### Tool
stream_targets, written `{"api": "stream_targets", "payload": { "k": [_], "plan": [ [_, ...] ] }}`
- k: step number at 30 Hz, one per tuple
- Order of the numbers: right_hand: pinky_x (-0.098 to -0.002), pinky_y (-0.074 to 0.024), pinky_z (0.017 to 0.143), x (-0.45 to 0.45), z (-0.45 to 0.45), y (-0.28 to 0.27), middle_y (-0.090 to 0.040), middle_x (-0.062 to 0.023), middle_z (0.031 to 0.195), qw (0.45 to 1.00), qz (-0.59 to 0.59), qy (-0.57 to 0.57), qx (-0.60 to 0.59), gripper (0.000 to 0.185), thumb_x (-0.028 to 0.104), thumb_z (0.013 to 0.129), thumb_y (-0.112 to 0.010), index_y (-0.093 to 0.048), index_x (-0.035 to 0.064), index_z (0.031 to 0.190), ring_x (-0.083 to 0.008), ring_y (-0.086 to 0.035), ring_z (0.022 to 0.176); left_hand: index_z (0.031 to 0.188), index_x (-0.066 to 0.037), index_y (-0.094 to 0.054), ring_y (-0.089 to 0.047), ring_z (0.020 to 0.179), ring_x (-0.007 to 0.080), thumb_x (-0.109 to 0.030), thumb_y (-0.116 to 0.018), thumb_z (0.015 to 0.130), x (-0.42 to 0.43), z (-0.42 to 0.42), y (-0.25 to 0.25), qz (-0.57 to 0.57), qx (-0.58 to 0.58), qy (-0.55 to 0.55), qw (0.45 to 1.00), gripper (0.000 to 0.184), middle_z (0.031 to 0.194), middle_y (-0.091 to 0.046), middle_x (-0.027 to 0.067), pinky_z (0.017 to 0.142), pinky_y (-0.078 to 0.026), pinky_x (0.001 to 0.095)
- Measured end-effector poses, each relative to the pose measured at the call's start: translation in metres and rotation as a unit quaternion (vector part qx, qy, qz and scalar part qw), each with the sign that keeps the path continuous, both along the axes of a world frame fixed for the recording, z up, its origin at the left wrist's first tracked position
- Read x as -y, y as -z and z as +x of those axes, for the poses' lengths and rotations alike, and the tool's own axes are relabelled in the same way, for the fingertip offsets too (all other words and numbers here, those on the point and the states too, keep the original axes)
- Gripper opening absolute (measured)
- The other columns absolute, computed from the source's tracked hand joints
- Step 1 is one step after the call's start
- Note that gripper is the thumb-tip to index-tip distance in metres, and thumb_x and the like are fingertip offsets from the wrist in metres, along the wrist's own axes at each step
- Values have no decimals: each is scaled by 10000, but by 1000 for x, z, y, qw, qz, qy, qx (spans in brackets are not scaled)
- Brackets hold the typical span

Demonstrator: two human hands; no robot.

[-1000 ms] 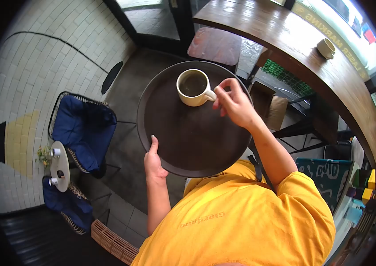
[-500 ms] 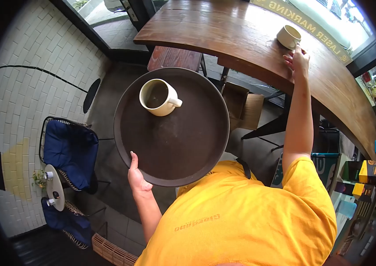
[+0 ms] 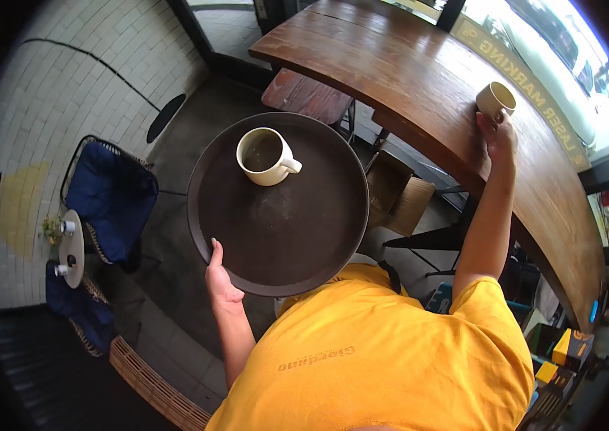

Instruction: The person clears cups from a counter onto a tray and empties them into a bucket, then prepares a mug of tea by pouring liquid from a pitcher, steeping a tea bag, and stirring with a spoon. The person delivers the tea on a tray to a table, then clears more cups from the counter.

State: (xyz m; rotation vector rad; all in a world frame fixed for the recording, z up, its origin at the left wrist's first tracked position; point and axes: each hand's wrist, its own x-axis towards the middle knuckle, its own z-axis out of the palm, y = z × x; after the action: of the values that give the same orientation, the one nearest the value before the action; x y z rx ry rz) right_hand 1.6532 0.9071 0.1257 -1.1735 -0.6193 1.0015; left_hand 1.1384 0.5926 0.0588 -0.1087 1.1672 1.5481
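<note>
A round dark brown tray (image 3: pixel 283 237) rests on my left hand (image 3: pixel 222 281), whose thumb lies over its lower left rim while the other fingers are hidden underneath. Upright on the tray's upper part is a cream mug (image 3: pixel 268 172) with dark liquid inside, its handle pointing right. My right hand (image 3: pixel 498 136) reaches over the wooden counter, its fingers closed at the handle of a second cream mug (image 3: pixel 495 99). That mug is slightly tilted, and whether it touches the counter I cannot tell.
The curved wooden counter (image 3: pixel 391 68) runs along the window side. Below it are a wooden stool (image 3: pixel 304 95) and an open cardboard box (image 3: pixel 411 207). At the left are a blue cushioned chair (image 3: pixel 109 197) and a small round table (image 3: pixel 72 241) with a plant.
My right hand left the mug on the tray, crossed to the counter and closed at the second mug's handle. My left hand still supports the tray. The view has shifted.
</note>
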Motion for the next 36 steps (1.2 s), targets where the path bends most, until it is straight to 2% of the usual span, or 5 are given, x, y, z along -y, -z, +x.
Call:
{"api": "stream_targets", "payload": {
  "k": [2,12,18,29,36],
  "plan": [
    [-386,-567,773,20,-18,-7,-566,-225,1058,991,14,-28,128,404,225,970,-428,-397,-102,1205,-311,-642,862,1225,9,-534,-592,1073,278,-347,-554,948,5,-4,2,-5,-4,-16,1000,451,1202,-592,136,916,-488,409],
    [-315,-500,706,101,-171,-55,-597,-142,888,976,54,-210,-25,298,219,947,-474,-505,-54,1064,-209,-602,733,1242,-12,-533,-583,1097,280,-364,-579,931,35,-68,15,5,-6,-57,998,472,1236,-578,126,928,-486,414],
    [-293,-470,673,146,-280,-18,-592,-101,863,939,-18,-338,-66,275,251,957,-454,-531,-7,1015,-170,-580,711,1267,-18,-518,-575,1108,289,-384,-560,937,52,-125,2,-3,-25,-79,997,495,1249,-569,127,929,-480,429],
    [-272,-406,640,127,-410,254,-559,-52,837,868,-203,-401,-209,245,281,954,-434,-528,61,898,-166,-545,696,1289,-42,-506,-541,1132,283,-371,-510,963,61,-234,24,13,32,-91,995,463,1280,-551,94,965,-440,432],
    [-306,-396,521,12,-452,417,-454,-36,639,906,-306,-249,-155,267,286,932,-453,-428,116,727,-181,-463,557,1305,-48,-486,-539,1134,283,-350,-507,968,-1,-241,57,-29,13,-137,990,453,1266,-554,101,964,-440,433]
  ]
}}
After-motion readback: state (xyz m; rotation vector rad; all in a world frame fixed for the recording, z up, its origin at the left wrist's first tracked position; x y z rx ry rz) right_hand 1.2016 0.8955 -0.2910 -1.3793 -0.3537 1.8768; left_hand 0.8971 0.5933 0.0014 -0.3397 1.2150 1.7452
